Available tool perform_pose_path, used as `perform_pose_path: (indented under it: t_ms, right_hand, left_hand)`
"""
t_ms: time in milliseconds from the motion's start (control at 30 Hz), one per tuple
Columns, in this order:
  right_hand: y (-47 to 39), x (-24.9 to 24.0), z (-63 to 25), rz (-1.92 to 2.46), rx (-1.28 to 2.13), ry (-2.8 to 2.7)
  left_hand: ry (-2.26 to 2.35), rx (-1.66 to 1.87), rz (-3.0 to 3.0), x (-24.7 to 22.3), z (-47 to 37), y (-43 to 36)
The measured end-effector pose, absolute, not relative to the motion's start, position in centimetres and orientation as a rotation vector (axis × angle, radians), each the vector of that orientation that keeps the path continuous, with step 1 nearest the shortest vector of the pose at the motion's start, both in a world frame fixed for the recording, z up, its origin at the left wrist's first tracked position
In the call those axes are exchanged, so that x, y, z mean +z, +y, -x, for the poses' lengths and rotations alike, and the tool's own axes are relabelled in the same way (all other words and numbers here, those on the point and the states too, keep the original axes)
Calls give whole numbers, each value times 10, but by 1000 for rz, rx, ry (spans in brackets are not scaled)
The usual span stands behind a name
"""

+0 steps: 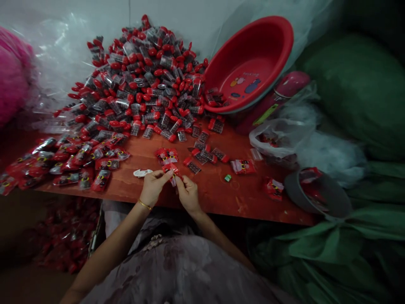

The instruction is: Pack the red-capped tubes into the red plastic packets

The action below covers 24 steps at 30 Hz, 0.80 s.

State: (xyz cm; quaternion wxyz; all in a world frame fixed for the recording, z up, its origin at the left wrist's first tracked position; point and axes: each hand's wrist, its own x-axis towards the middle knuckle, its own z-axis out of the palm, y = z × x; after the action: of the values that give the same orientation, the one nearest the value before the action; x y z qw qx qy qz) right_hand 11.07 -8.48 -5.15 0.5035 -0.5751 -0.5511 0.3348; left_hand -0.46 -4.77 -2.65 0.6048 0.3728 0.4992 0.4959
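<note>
Near the table's front edge, my left hand [153, 185] and my right hand [189, 194] pinch a small red printed plastic packet [172, 169] between them. The fingertips cover part of it. Just beyond it lie more red packets [166, 155]. A white crumpled piece [142, 173] rests to the left of my left hand. To the right of the packet are several small clear tubes with red caps and dark contents [204, 155]. A small green item [227, 177] sits farther right.
A large heap of red-capped tubes [152, 84] fills the back of the red-brown table [218, 202]. Filled red packets [76, 160] pile up at left. At right are a tilted red basin [268, 46], a pink bottle [284, 88], a plastic bag [284, 131] and a grey bowl [297, 190].
</note>
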Motion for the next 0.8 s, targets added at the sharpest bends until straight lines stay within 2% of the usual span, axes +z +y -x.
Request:
perform_pose_path:
  t_ms: [67, 233, 367, 500, 667, 800]
  right_hand:
    - [-83, -50, -123, 1413, 666, -1420]
    - [-63, -53, -168, 1670, 67, -1766]
    - [-50, -63, -183, 1801, -26, -1928]
    - [-59, -60, -181, 1635, 254, -1756]
    - [-94, -35, -175, 1386, 1036, -1339]
    - [-108, -20, -167, 1323, 1241, -1242]
  left_hand:
    - [1162, 1146, -765, -25, 5, -47]
    - [1165, 1087, -503, -16, 9, -42]
    - [1115, 1021, -384, -9, 11, -40]
    - [1120, 1017, -340, -7, 12, -40]
    - [1115, 1025, -387, -9, 10, -42]
    - [1089, 1019, -445, -10, 4, -44]
